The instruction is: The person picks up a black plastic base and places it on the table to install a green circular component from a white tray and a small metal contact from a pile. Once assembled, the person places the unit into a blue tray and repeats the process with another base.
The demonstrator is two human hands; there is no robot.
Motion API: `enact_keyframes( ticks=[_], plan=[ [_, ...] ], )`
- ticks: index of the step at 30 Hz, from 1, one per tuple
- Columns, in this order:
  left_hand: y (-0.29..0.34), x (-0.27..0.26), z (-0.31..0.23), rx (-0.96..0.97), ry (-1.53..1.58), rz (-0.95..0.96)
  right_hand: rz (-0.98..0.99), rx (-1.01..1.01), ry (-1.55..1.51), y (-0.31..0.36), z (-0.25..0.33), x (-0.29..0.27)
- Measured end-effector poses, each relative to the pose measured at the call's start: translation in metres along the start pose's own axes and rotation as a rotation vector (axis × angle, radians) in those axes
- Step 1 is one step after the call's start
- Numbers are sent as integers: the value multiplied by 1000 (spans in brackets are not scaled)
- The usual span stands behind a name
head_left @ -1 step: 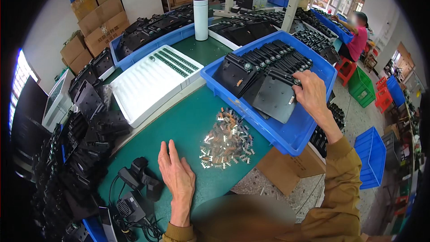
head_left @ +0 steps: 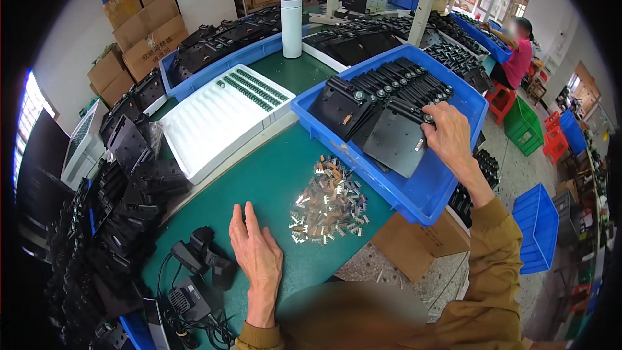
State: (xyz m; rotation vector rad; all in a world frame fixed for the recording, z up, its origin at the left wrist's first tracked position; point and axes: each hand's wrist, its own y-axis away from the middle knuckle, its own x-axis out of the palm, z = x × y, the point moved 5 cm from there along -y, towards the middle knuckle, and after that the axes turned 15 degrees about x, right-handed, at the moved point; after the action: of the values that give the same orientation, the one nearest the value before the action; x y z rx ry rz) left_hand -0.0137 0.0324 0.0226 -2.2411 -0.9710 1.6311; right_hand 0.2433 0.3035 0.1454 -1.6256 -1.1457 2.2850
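My right hand (head_left: 448, 133) pinches the plate (head_left: 394, 145), which lies leftward; my left hand (head_left: 259, 251), empty, fingers extended, is farther.

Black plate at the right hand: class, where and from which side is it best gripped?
Probably the right end of the barrel along the far edge of the black plate, from above and the right: raised and rounded, it suits a pinch; other black plates crowd the left. The right hand is at that end.

assembly workshop; green workbench (head_left: 256, 178), blue tray (head_left: 421, 193) of black parts (head_left: 390, 141), stacked cartons (head_left: 152, 45), co-worker (head_left: 518, 60)
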Motion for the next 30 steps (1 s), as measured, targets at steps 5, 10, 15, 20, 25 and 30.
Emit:
enact_keyframes(
  ticks=[5, 10, 15, 20, 25, 30],
  plan=[
    [1, -1, 1, -8, 8, 10, 49, 55, 24, 9, 14, 14],
    [0, -1, -2, 16, -4, 11, 86, 109, 25, 17, 17, 29],
    [-2, 1, -5, 20, -10, 17, 171, 146, 50, 23, 12, 41],
    [1, -5, 0, 0, -55, 2, 155, 136, 24, 23, 22, 40],
    [-4, 0, -9, 53, -12, -38, 35, 23, 0, 9, 42, -5],
    [-1, -6, -5, 65, -58, -46, 268, -173, -415, -12, 143, -14]
  ],
)
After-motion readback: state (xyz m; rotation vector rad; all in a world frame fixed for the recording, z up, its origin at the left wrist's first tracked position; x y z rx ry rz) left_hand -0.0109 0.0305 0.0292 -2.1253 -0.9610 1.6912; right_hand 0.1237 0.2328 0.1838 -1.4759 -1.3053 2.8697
